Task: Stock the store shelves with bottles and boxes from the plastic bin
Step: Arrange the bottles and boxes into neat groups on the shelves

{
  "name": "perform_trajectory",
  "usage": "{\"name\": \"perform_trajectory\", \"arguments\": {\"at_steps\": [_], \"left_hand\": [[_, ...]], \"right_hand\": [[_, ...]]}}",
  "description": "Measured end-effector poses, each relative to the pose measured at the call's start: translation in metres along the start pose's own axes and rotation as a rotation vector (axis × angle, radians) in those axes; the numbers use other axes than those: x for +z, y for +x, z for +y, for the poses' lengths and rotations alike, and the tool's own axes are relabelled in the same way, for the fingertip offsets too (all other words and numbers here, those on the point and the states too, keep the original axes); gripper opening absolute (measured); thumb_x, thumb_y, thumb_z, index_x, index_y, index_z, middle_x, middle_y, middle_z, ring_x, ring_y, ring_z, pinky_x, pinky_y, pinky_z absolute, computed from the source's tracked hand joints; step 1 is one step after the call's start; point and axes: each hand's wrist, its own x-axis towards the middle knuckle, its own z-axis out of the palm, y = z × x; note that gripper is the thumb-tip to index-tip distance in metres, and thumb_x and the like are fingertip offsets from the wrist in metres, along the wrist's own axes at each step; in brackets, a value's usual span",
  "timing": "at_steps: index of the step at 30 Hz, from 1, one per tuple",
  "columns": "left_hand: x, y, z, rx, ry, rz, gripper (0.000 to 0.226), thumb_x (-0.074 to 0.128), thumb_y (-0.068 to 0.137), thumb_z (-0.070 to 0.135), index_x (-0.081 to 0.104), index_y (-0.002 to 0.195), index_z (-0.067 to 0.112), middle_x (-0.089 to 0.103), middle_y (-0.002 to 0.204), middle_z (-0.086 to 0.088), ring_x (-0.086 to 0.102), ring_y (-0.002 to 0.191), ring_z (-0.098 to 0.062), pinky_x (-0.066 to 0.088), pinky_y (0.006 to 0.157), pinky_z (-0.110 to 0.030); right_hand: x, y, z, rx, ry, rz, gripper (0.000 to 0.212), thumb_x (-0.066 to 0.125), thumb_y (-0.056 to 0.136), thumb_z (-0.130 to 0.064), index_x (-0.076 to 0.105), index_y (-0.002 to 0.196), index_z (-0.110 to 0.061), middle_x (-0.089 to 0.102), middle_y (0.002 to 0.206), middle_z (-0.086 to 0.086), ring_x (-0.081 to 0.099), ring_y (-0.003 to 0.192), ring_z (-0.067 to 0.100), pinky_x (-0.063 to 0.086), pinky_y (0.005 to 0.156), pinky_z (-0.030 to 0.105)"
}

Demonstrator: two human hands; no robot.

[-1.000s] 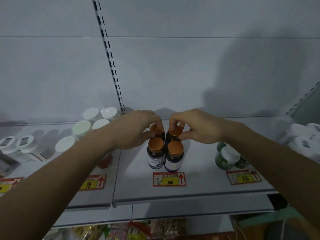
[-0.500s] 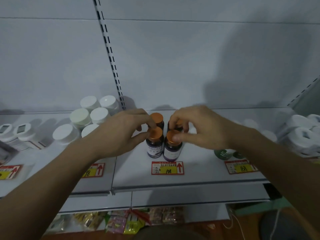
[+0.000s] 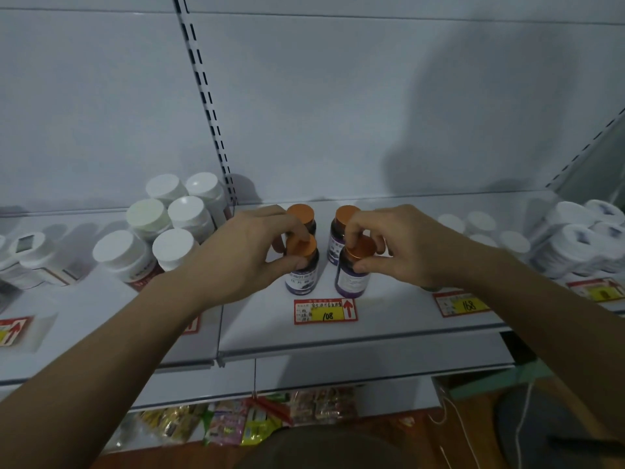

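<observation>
Four orange-capped bottles are standing upright on the shelf (image 3: 338,343) — I am logging two in hand: left hand (image 3: 243,255) pinching the front-left bottle (image 3: 302,265) by its cap, right hand (image 3: 395,245) pinching the front-right bottle (image 3: 353,272) likewise, each directly beneath its fingers, rear pair just behind.

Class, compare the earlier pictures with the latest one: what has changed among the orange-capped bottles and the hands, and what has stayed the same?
The left hand and right hand left the back bottles and now grip the front-left bottle and front-right bottle, pulling them apart; the front-right one tilts. The white-capped jars and the 108 price tag stayed put.
</observation>
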Motion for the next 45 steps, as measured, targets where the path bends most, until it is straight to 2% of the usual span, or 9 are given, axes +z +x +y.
{"name": "perform_trajectory", "arguments": {"at_steps": [9, 18, 21, 25, 29, 32, 36, 39, 45], "left_hand": [[0.003, -0.001, 0.0, 0.002, -0.026, -0.009, 0.026, 0.073, 0.088, 0.03, 0.067, 0.112, 0.023, 0.068, 0.104, 0.007, 0.063, 0.087, -0.007, 0.054, 0.074, -0.024], [0.01, -0.004, 0.002, -0.028, -0.023, 0.022, 0.027, 0.069, 0.088, 0.037, 0.065, 0.112, 0.026, 0.066, 0.103, 0.009, 0.061, 0.086, -0.006, 0.052, 0.073, -0.023], [0.011, -0.004, 0.002, -0.034, -0.034, 0.046, 0.025, 0.07, 0.088, 0.036, 0.065, 0.111, 0.026, 0.066, 0.102, 0.008, 0.061, 0.085, -0.007, 0.052, 0.073, -0.024], [0.014, -0.005, 0.002, -0.037, -0.041, 0.068, 0.023, 0.072, 0.089, 0.032, 0.066, 0.11, 0.023, 0.067, 0.101, 0.007, 0.061, 0.085, -0.009, 0.051, 0.073, -0.024], [0.016, -0.005, 0.001, -0.038, -0.043, 0.076, 0.023, 0.072, 0.089, 0.032, 0.066, 0.109, 0.024, 0.067, 0.102, 0.006, 0.061, 0.086, -0.009, 0.052, 0.073, -0.024], [0.017, -0.006, 0.0, -0.043, -0.064, 0.081, 0.023, 0.072, 0.089, 0.032, 0.066, 0.109, 0.024, 0.068, 0.103, 0.006, 0.061, 0.086, -0.009, 0.05, 0.073, -0.023], [0.019, -0.007, -0.001, -0.051, -0.073, 0.096, 0.023, 0.072, 0.09, 0.031, 0.066, 0.111, 0.023, 0.069, 0.104, 0.005, 0.062, 0.087, -0.009, 0.054, 0.075, -0.028], [0.02, -0.009, 0.0, -0.062, -0.093, 0.105, 0.023, 0.072, 0.09, 0.03, 0.067, 0.111, 0.022, 0.07, 0.105, 0.004, 0.063, 0.088, -0.012, 0.055, 0.076, -0.031], [0.022, -0.012, 0.003, -0.087, -0.117, 0.127, 0.025, 0.071, 0.09, 0.031, 0.066, 0.113, 0.022, 0.07, 0.104, 0.005, 0.065, 0.089, -0.013, 0.056, 0.078, -0.033]], "right_hand": [[0.011, -0.007, 0.004, 0.04, -0.069, 0.122, 0.024, 0.078, 0.084, -0.037, 0.062, 0.096, -0.024, 0.053, 0.079, -0.019, 0.053, 0.076, 0.003, 0.034, 0.064, 0.01], [0.014, -0.012, 0.004, 0.059, -0.096, 0.042, 0.033, 0.074, 0.088, -0.017, 0.058, 0.115, -0.028, 0.065, 0.106, -0.007, 0.058, 0.09, 0.013, 0.053, 0.078, 0.03], [0.016, -0.011, 0.003, 0.072, -0.1, 0.044, 0.037, 0.074, 0.089, -0.025, 0.054, 0.119, -0.031, 0.063, 0.109, -0.008, 0.057, 0.092, 0.012, 0.051, 0.078, 0.024], [0.021, -0.004, -0.001, 0.078, -0.217, 0.118, 0.039, 0.064, 0.089, -0.051, 0.057, 0.119, -0.027, 0.053, 0.092, -0.009, 0.051, 0.074, 0.01, 0.043, 0.067, 0.028], [0.027, 0.0, -0.007, 0.16, -0.447, 0.157, 0.067, 0.042, 0.083, -0.075, 0.057, 0.124, -0.025, 0.057, 0.092, -0.008, 0.053, 0.072, 0.016, 0.042, 0.06, 0.028], [0.02, -0.005, -0.005, 0.051, -0.379, 0.14, 0.05, 0.054, 0.089, -0.06, 0.057, 0.126, -0.026, 0.06, 0.113, -0.004, 0.057, 0.078, 0.014, 0.048, 0.064, 0.028], [0.017, -0.005, -0.001, -0.027, -0.302, 0.032, 0.035, 0.062, 0.096, -0.024, 0.061, 0.131, -0.025, 0.056, 0.129, -0.003, 0.05, 0.096, 0.007, 0.038, 0.081, 0.015], [0.02, -0.001, 0.0, 0.018, -0.279, 0.024, 0.033, 0.061, 0.097, -0.033, 0.062, 0.129, -0.026, 0.053, 0.117, -0.006, 0.045, 0.079, 0.004, 0.032, 0.071, 0.008], [0.026, 0.004, -0.007, 0.029, -0.259, 0.087, 0.042, 0.058, 0.092, -0.054, 0.065, 0.117, -0.022, 0.047, 0.104, -0.012, 0.042, 0.07, -0.006, 0.033, 0.068, 0.019]]}}
